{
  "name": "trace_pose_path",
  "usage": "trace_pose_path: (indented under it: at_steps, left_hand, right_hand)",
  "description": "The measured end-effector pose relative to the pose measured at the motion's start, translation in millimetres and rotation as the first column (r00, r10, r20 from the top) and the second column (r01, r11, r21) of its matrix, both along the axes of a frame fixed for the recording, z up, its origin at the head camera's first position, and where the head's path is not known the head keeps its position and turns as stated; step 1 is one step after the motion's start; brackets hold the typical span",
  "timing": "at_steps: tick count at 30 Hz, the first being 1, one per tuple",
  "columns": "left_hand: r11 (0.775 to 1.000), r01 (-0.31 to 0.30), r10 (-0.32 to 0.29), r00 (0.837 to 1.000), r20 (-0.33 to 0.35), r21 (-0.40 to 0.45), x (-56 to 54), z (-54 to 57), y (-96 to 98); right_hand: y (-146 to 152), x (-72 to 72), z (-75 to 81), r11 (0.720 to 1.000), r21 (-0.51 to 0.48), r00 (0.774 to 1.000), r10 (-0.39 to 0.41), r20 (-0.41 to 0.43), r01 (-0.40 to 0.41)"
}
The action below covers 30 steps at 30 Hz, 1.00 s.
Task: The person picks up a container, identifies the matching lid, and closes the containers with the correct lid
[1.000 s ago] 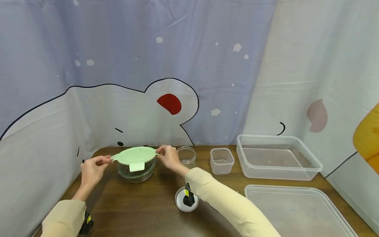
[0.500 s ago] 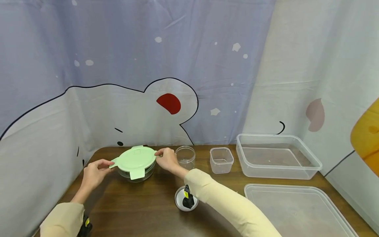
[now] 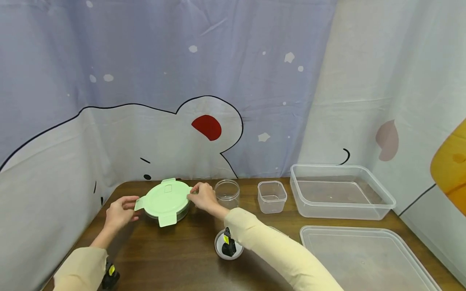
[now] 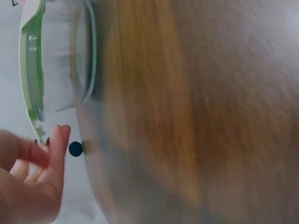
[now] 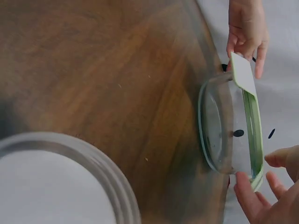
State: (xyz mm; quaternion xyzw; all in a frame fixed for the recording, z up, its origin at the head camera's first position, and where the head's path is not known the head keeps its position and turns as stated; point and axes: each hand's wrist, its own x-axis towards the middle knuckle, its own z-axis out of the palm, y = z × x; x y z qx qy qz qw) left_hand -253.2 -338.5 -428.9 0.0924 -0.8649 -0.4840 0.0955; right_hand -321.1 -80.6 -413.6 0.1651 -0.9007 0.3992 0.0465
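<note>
Pinching side flaps point(image 3: 140, 203) with left hand point(image 3: 118, 212) and right hand point(image 3: 203, 197), arms point(image 3: 271, 244) converging, we held the round pale-green plastic lid point(image 3: 165, 199), front flap point(image 3: 168, 220) towards us, atop the clear glass bowl point(image 5: 218, 123) by the tabletop's point(image 3: 174, 254) far-left corner.

Head view: soft, even, moderately bright light on the cloth backdrop point(image 3: 255, 81); table point(image 3: 174, 258) darker, with a diffuse shadow beside the left forearm point(image 3: 101, 239), lower-right corner stretched by the wide lens. Left wrist view: hazy, wood grain smeared, whitish glare at upper right, left fingers point(image 4: 57, 151) soft-edged. Right wrist view: dimmer, low contrast, mild blur; dark shadow along the glass bowl point(image 5: 217, 123), white disc point(image 5: 51, 186) soft in outline.
</note>
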Motion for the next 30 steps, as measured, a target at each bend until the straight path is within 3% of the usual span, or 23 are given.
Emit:
trace_pose_path:
  at_steps: [4, 8, 16, 23, 30]
  left_hand:
    - [0.992, -0.036, 0.023, 0.994, 0.108, 0.125, -4.1, 6.7, 4.2]
    - [0.981, -0.024, -0.011, 0.984, 0.177, 0.193, -9.8, 12.6, 10.1]
    - [0.982, -0.007, -0.033, 0.977, 0.210, 0.187, -16.0, 8.0, 15.6]
    - [0.972, 0.052, -0.106, 0.968, 0.228, 0.230, -10.2, 8.9, 11.4]
    - [0.951, 0.090, -0.175, 0.945, 0.275, 0.295, -1.0, 10.6, 9.6]
  right_hand:
    - [-5.2, -6.6, 2.9, 0.998, 0.062, 0.999, -0.006, 0.037, 0.004]
    - [-11.1, -14.2, 3.8, 0.998, 0.050, 0.998, 0.020, 0.066, -0.023]
    - [-16.7, -18.0, 2.4, 0.996, 0.045, 0.989, 0.069, 0.134, -0.075]
    - [-16.1, -13.4, 3.0, 0.993, 0.012, 0.972, 0.111, 0.207, -0.116]
    - [-12.9, -6.0, 6.6, 0.988, 0.085, 0.973, 0.105, 0.204, -0.125]
